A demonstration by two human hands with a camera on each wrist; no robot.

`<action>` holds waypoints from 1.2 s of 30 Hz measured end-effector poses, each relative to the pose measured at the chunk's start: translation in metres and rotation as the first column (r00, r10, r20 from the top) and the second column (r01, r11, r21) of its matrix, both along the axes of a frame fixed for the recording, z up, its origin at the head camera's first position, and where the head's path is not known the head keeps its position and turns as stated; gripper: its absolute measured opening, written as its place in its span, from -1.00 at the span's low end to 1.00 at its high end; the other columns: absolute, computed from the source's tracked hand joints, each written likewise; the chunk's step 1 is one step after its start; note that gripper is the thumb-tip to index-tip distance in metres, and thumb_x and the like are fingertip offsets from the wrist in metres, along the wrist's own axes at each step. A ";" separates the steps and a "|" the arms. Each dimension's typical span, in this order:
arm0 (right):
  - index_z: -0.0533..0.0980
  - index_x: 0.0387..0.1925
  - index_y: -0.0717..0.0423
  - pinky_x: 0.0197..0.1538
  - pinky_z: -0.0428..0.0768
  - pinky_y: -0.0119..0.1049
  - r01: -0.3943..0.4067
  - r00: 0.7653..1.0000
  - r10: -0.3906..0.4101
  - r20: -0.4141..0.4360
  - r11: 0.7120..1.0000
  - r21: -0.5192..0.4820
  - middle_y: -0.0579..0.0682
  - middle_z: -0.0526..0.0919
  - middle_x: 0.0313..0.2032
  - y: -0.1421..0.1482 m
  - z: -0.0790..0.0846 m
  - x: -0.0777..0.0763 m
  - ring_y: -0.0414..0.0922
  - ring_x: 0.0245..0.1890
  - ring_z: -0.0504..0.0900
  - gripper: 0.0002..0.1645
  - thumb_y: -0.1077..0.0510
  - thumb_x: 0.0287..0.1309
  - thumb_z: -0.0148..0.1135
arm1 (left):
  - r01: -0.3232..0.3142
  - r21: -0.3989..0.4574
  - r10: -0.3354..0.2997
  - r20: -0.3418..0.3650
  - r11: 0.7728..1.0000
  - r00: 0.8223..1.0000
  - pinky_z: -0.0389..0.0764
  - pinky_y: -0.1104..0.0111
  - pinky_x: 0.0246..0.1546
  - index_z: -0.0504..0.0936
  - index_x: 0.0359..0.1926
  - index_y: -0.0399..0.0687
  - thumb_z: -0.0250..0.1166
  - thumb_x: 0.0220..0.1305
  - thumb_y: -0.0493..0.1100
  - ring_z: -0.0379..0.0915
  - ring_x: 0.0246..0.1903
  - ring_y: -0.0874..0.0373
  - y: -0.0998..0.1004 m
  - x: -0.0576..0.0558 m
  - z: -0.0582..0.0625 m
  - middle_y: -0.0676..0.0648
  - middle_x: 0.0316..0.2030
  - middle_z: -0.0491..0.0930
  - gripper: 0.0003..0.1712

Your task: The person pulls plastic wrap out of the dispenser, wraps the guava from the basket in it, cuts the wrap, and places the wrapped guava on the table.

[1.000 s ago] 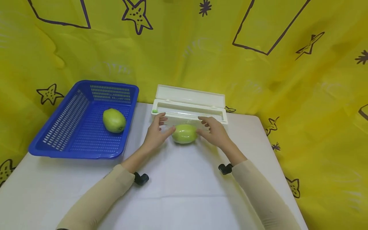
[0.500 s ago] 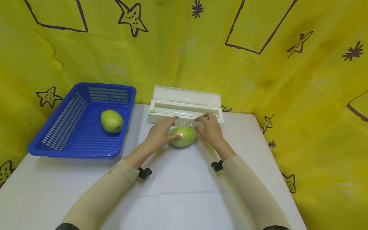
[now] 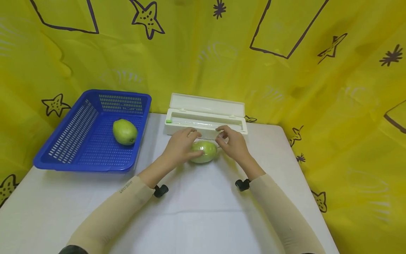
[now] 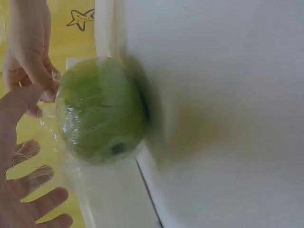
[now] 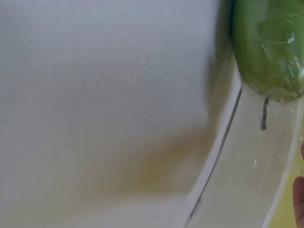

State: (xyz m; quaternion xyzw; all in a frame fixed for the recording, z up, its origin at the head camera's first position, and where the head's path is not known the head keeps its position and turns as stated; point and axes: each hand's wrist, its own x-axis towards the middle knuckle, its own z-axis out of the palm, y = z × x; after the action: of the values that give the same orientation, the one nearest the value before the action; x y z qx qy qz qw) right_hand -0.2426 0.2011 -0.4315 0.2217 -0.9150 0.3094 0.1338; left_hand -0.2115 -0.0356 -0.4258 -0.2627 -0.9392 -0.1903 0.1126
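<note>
A green oval fruit (image 3: 209, 152) with a short dark stem (image 5: 264, 114) lies on the white table, covered in clear, creased cling film (image 4: 71, 121). My left hand (image 3: 181, 146) is at its left side, the thumb on or just over the fruit. In the left wrist view its fingers (image 4: 40, 180) are spread and fairly straight, with film across them. At the fruit's right end, my right hand (image 3: 237, 145) pinches the film between thumb and curled fingers. Behind both hands stands the white cling film dispenser (image 3: 206, 131), lid up and roll inside.
A blue plastic basket (image 3: 85, 167) stands at the left, holding a second green fruit (image 3: 125, 132). The dispenser's raised lid (image 3: 207, 104) is close to the yellow patterned curtain (image 3: 196, 53). White cloth (image 3: 203, 225) covers the table.
My left hand has moved right, its thumb going from the fruit's left end to over its front. My right fingers have drawn together on the film. The fruit has come slightly nearer.
</note>
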 end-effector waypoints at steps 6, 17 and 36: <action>0.60 -0.30 0.13 -0.08 0.66 -0.13 -0.050 0.998 0.048 -0.035 0.998 -0.046 0.00 0.72 -0.32 0.001 0.002 0.006 -0.05 -0.26 0.68 -0.92 0.24 0.19 0.38 | 0.036 -0.168 -0.022 0.083 0.985 0.996 0.64 0.04 -0.05 0.35 0.42 -0.03 0.46 0.11 0.22 0.53 0.11 -0.11 0.019 0.001 0.005 -0.15 0.18 0.56 -0.06; 0.67 -0.18 0.19 -0.15 0.71 -0.34 -0.165 0.981 0.156 -0.114 0.984 -0.073 0.04 0.77 -0.21 0.003 -0.002 0.017 -0.07 -0.22 0.76 -0.80 0.42 0.16 0.33 | 0.036 -0.088 -0.026 0.116 0.995 0.993 0.67 0.02 -0.19 0.53 0.27 -0.08 0.26 0.35 0.10 0.65 -0.06 -0.11 0.010 0.000 -0.005 -0.12 0.09 0.66 -0.43; 0.77 -0.35 0.08 -0.11 0.71 -0.19 -0.125 0.955 0.119 -0.273 0.992 -0.005 0.00 0.80 -0.26 -0.017 -0.024 0.043 -0.05 -0.20 0.78 -0.85 0.34 -0.01 0.49 | 0.033 -0.013 -0.030 0.202 0.999 0.979 0.59 -0.19 -0.04 0.19 0.52 0.34 0.11 0.48 0.10 0.55 -0.02 -0.47 -0.002 -0.001 -0.021 -0.54 0.31 0.30 -0.34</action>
State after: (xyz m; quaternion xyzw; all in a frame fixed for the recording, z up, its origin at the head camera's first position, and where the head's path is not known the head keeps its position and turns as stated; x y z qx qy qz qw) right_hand -0.1991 0.1838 -0.4554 0.3166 -0.8691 0.2936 0.2412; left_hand -0.2120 -0.0380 -0.4464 -0.2579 -0.9430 -0.2102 0.0116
